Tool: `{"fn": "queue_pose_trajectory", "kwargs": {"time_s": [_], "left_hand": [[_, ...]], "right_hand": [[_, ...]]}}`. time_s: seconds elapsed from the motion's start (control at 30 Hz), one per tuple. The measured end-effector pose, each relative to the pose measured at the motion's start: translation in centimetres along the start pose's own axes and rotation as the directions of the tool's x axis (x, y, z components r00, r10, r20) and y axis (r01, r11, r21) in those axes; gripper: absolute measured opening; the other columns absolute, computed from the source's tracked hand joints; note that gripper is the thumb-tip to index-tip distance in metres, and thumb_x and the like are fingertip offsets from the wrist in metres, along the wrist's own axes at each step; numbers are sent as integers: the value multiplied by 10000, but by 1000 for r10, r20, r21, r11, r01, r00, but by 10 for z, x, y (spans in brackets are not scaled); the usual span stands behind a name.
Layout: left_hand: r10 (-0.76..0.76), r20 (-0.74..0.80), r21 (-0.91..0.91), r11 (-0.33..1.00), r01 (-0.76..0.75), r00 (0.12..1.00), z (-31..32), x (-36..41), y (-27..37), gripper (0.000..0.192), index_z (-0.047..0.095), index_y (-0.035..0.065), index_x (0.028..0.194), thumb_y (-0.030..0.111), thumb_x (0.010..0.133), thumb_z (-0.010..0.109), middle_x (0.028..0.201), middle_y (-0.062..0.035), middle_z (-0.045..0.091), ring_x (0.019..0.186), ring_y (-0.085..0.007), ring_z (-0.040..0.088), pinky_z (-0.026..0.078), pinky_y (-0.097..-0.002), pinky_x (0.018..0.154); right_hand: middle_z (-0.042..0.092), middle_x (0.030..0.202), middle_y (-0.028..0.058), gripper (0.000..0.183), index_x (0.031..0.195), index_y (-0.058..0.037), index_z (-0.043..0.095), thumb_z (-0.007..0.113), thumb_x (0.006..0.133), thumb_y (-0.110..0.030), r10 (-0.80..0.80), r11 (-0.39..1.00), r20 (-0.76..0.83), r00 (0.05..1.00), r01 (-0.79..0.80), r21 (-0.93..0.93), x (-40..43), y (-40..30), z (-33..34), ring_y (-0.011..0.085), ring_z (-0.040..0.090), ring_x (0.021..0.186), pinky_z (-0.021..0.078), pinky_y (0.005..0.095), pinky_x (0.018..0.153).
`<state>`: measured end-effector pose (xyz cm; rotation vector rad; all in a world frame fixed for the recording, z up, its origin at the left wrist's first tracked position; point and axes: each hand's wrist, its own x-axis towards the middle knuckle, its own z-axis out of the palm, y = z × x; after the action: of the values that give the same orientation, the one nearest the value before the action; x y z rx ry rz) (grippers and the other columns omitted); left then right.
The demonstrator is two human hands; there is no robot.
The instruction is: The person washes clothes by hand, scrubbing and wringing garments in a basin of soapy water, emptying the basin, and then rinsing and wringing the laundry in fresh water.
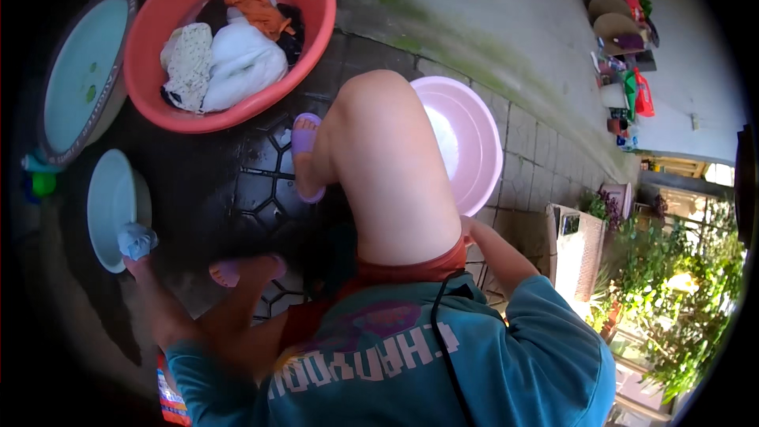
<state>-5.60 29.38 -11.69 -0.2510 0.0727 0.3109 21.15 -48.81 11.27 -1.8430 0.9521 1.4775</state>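
My left hand (136, 262) reaches out to the left, shut on a crumpled pale-blue bundle (137, 240) that looks like cloth. The bundle is at the near rim of a small pale-green basin (107, 207), which seems tilted in this view. My right hand (467, 231) rests beside my raised right thigh, near a pink basin (483, 148). Its fingers are mostly hidden behind the leg. A large red plastic tub (323, 18) holds wet-looking laundry: a white garment (246, 62), a dotted cream cloth (191, 65), an orange piece (258, 10) and dark cloth.
A big round basin (86, 77) of pale-blue liquid stands at far left, its rim bearing writing. Wet paving tiles (267, 190) lie under my purple sandals (303, 136). A mossy concrete wall base (445, 29) runs along the right. Beyond are potted plants (682, 284) and a wicker-like box (587, 255).
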Motion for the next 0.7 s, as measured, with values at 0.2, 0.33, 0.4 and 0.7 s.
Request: {"fn": "queue_pose_trajectory", "kwargs": {"time_s": [0.2, 0.33, 0.4, 0.7], "left_hand": [[328, 182, 430, 821, -375, 927, 129, -71, 81, 343, 537, 20, 1141, 182, 941, 310, 1169, -102, 574, 1070, -250, 552, 428, -380, 981], [597, -32, 749, 545, -376, 802, 174, -15, -50, 261, 565, 8, 1074, 153, 945, 390, 1014, -99, 630, 928, -240, 612, 499, -361, 878], [673, -7, 854, 389, -346, 740, 250, -10, -123, 233, 582, 16, 1037, 157, 941, 423, 956, -86, 644, 876, -228, 626, 519, -348, 833], [168, 147, 945, 267, -189, 975, 441, 83, -428, 376, 445, 23, 1279, 185, 941, 478, 1158, -125, 572, 1060, -275, 565, 445, -417, 931]], "right_hand": [[663, 900, 107, 318, 1125, -23, 562, 539, 894, -239, -545, 736, -301, 782, 619, 276, 55, -82, -57, 169, 658, 686, 518, 235, 527], [661, 963, 120, 292, 1119, 26, 571, 510, 950, -204, -777, 341, -479, 410, 912, 228, -43, -159, -74, 146, 650, 774, 538, 229, 648], [654, 992, 140, 318, 1137, 46, 561, 492, 964, -211, -858, 168, -453, 240, 967, 194, -91, -189, -61, 161, 646, 844, 537, 249, 742], [402, 1309, 330, 888, 1395, 82, 206, 569, 863, -530, -981, 195, 148, 128, 659, 726, -185, -239, -1, 348, 532, 1136, 449, 362, 971]]}}
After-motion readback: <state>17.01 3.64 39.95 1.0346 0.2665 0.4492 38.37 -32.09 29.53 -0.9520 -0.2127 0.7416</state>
